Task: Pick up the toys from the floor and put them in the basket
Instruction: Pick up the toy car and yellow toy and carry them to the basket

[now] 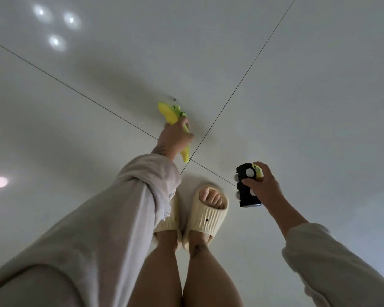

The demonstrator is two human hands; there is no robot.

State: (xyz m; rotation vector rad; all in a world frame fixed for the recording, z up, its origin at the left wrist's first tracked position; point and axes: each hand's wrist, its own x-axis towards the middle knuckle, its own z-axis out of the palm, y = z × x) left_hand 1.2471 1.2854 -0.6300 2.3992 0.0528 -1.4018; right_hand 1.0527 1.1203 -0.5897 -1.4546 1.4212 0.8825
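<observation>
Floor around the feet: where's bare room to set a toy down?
Bare tile floor left, right and ahead of the slippers. Crowded only at centre: left hand gripping yellow toy, right hand holding toy car.

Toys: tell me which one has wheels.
The black toy car in the right hand, its white wheels showing. The yellow-green toy in the left hand shows none.

Loose pale grey-beige long sleeves (pixel 124 209) on both arms, left cuff bunched and rumpled at the wrist. Bare lower legs (pixel 162 262). Cream ribbed foam open-toe slide sandals (pixel 205 214), one small dark dot on the right strap.
</observation>
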